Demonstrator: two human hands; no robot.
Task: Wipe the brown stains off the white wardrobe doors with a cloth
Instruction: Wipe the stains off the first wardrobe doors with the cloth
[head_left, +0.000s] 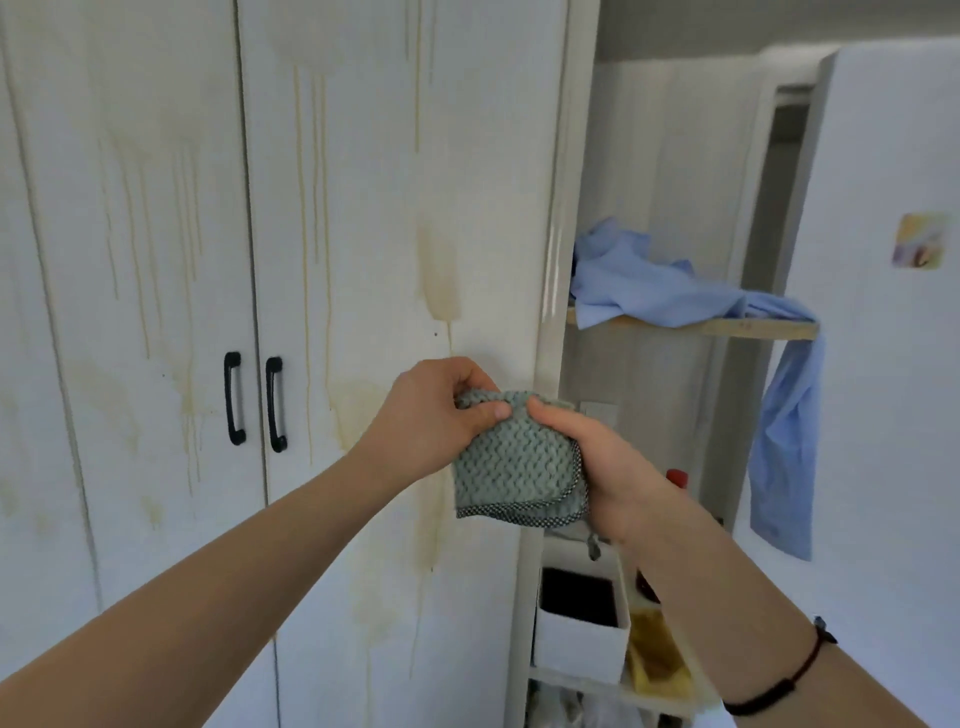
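A folded grey-green textured cloth (511, 460) is held in front of the white wardrobe doors (363, 208). My left hand (441, 410) pinches its top left corner, thumb on the front. My right hand (597, 457) grips its right side, fingers curled round the folded edge. Brown drip stains (439, 275) run down both doors, with a large blotch just above my hands and thin streaks higher up. More faint patches lie near the two black handles (254, 400) and below the cloth.
Right of the wardrobe stands an open shelf unit with a blue shirt (691, 296) draped over a wooden shelf and hanging down. Below it are a white box (579, 639) and yellow items. A white door (883, 364) stands at far right.
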